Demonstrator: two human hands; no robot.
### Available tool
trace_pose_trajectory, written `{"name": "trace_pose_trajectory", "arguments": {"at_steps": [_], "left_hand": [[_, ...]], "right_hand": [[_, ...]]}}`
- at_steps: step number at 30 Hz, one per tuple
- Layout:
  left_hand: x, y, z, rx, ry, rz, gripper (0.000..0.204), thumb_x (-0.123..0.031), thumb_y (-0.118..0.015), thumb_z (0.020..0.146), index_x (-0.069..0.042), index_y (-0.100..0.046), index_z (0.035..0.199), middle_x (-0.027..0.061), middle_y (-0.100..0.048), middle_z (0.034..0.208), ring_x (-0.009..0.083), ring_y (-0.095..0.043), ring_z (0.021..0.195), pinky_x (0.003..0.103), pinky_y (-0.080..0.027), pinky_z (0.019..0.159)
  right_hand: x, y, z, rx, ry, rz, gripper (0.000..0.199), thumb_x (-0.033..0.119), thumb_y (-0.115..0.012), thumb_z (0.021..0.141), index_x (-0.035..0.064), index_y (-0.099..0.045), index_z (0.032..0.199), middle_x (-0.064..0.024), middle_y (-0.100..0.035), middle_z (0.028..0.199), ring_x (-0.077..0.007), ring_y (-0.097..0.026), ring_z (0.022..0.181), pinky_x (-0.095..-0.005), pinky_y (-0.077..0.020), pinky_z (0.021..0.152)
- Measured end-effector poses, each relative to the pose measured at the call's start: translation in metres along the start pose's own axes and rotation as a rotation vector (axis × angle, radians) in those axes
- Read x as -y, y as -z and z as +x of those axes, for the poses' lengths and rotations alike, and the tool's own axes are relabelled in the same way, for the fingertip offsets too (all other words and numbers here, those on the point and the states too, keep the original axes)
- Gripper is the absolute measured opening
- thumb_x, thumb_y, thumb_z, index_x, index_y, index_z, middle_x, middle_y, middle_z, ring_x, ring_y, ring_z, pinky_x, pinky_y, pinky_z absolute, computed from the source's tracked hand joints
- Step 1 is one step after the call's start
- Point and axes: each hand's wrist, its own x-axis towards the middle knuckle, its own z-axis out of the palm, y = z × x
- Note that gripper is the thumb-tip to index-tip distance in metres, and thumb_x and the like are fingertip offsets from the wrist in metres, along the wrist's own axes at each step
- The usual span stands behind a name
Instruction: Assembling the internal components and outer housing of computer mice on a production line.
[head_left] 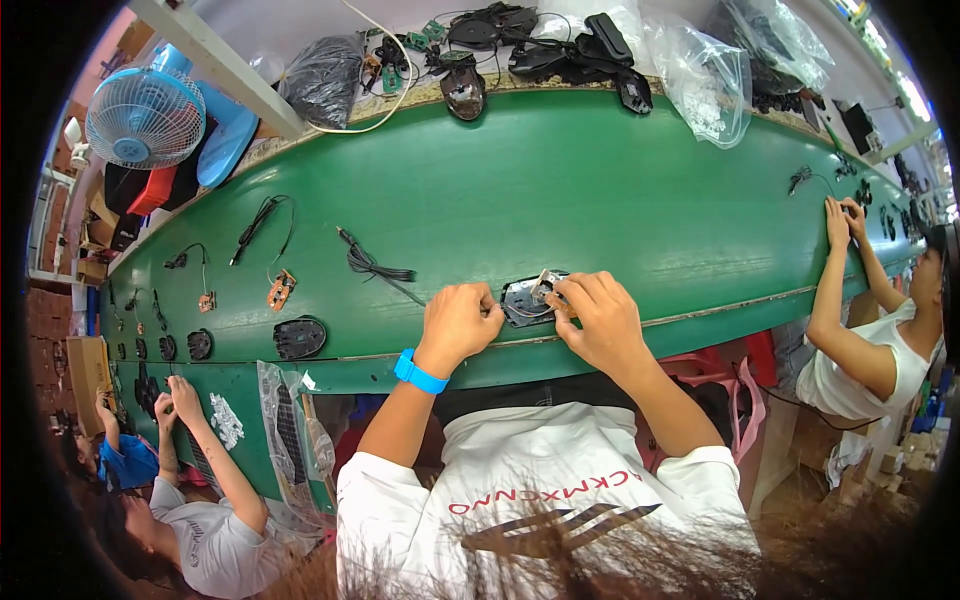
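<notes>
On the green belt in front of me lies a black computer mouse shell (pixel 518 306), open side up, with a thin pale wire along its inside. My right hand (pixel 603 318) pinches a small brown circuit board (pixel 556 301) over the shell's right part. At the shell's left edge my left hand (pixel 461 322), a blue band on its wrist, is closed with its fingertips partly hidden. A black cable (pixel 372 262), bundled to the upper left, runs into this hand.
Further left on the belt are another mouse shell (pixel 299 338), a brown circuit board (pixel 281 290) and a coiled cable (pixel 262 226). Mouse parts (pixel 463 92) and plastic bags (pixel 705 100) line the back ledge. A fan (pixel 146 117) stands far left. Co-workers sit on both sides.
</notes>
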Motion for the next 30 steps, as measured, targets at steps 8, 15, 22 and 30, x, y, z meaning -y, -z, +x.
{"name": "trace_pose_trajectory", "arguments": {"at_steps": [8,15,22,30], "left_hand": [[0.0,-0.01,-0.015,-0.251,-0.213,-0.06,0.015,-0.006,-0.073,0.08,-0.002,-0.07,0.094,0.0137,-0.069,0.093,0.0346,-0.065,0.084,0.043,-0.053,0.074],[-0.013,-0.028,-0.037,-0.384,-0.474,-0.009,0.028,0.002,-0.071,0.076,-0.003,-0.068,0.104,0.0123,-0.067,0.106,0.0341,-0.061,0.098,0.043,-0.051,0.084],[-0.021,-0.039,-0.043,-0.319,-0.458,0.096,0.046,0.001,-0.068,0.075,-0.006,-0.068,0.121,0.0101,-0.065,0.118,0.0325,-0.058,0.105,0.045,-0.047,0.09],[-0.02,-0.045,-0.046,-0.316,-0.47,0.138,0.05,-0.002,-0.067,0.075,-0.008,-0.068,0.125,0.0114,-0.063,0.124,0.0346,-0.056,0.11,0.048,-0.046,0.092]], "right_hand": [[-0.01,0.001,-0.001,0.034,-0.006,-0.033,0.025,0.006,-0.077,0.08,0.0043,-0.066,0.102,-0.0099,-0.068,0.102,-0.0292,-0.062,0.089,-0.0413,-0.0531,0.078],[-0.011,0.001,-0.004,0.032,-0.031,-0.001,0.024,0.005,-0.076,0.082,0.0035,-0.066,0.104,-0.0109,-0.067,0.101,-0.0303,-0.062,0.089,-0.0416,-0.0528,0.078],[-0.014,0.005,-0.006,0.02,0.003,-0.006,0.026,0.004,-0.077,0.082,0.0042,-0.068,0.106,-0.0104,-0.067,0.101,-0.0295,-0.062,0.087,-0.0409,-0.0532,0.075],[-0.019,0.009,-0.011,0.016,0.047,-0.027,0.029,0.004,-0.078,0.081,0.0052,-0.069,0.108,-0.0089,-0.067,0.101,-0.0276,-0.064,0.087,-0.0394,-0.0537,0.073]]}}
